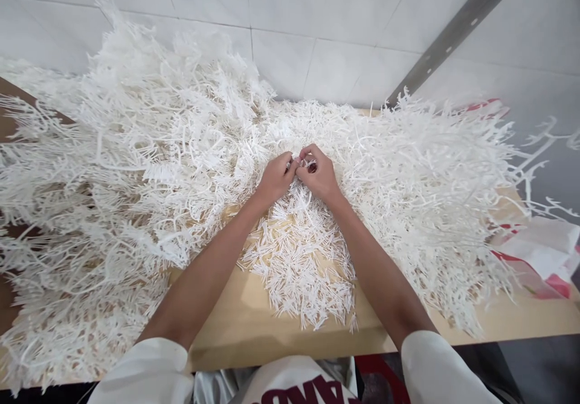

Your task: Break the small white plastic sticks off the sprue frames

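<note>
My left hand (275,177) and my right hand (318,173) meet over the middle of the table, fingertips pinched together. Between them is a small white plastic sprig (310,163), mostly covered by the fingers. Just below the hands lies a loose pile of short white plastic sticks (303,271) on the wooden tabletop (235,313). To the left rises a tall heap of branched white plastic sprigs (172,132). Another broad heap of white sprigs (417,180) spreads on the right, close to my right forearm.
Behind the table stands a pale tiled wall (290,60) with a slotted metal upright (448,38) leaning across the view at right. A white and red plastic bag (539,247) lies at the table's right end. Branched white strands (528,168) stick out past the right heap.
</note>
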Action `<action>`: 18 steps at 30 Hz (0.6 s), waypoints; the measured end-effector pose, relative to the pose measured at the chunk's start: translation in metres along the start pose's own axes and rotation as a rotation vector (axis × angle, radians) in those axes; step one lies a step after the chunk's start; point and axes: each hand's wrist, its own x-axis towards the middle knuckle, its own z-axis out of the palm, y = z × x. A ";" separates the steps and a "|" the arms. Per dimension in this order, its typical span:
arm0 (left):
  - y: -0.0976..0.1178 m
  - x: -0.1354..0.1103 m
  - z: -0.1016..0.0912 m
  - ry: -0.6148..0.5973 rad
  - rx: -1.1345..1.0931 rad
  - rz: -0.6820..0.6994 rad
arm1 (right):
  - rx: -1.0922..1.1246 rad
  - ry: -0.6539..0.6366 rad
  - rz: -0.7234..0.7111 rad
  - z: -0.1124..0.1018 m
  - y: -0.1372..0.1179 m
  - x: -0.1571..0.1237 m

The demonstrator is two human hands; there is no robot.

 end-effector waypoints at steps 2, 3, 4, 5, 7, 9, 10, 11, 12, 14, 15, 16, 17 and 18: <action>-0.001 0.000 0.001 0.008 0.010 0.009 | -0.015 -0.011 -0.007 0.000 -0.001 -0.001; -0.001 -0.001 0.002 0.008 0.020 0.013 | -0.021 -0.023 -0.008 0.000 -0.002 -0.002; -0.002 -0.001 0.002 0.005 0.034 0.018 | -0.026 -0.036 -0.006 0.000 -0.002 -0.002; -0.002 -0.001 0.003 0.001 0.048 0.024 | -0.030 -0.047 -0.003 -0.001 -0.003 -0.003; -0.003 -0.002 0.004 -0.004 0.074 0.034 | -0.039 -0.052 -0.001 -0.001 -0.005 -0.003; -0.003 -0.002 0.004 0.000 0.087 0.041 | -0.052 -0.048 -0.003 -0.001 -0.006 -0.004; -0.003 -0.002 0.004 0.004 0.089 0.043 | -0.061 -0.046 -0.004 -0.001 -0.007 -0.004; -0.004 -0.002 0.005 0.007 0.090 0.042 | -0.073 -0.043 -0.005 -0.001 -0.007 -0.004; -0.004 -0.002 0.005 0.012 0.089 0.040 | -0.088 -0.038 -0.006 0.000 -0.007 -0.004; -0.004 -0.002 0.005 0.022 0.083 0.035 | -0.124 -0.021 -0.011 0.000 -0.007 -0.004; -0.004 -0.002 0.005 0.027 0.080 0.030 | -0.144 -0.010 -0.015 0.001 -0.007 -0.004; -0.004 -0.001 0.005 0.032 0.076 0.024 | -0.164 0.001 -0.017 0.001 -0.007 -0.005; -0.004 -0.001 0.005 0.038 0.074 0.017 | -0.180 0.011 -0.018 0.001 -0.006 -0.005; -0.003 -0.001 0.005 0.043 0.072 0.010 | -0.191 0.019 -0.018 0.001 -0.006 -0.005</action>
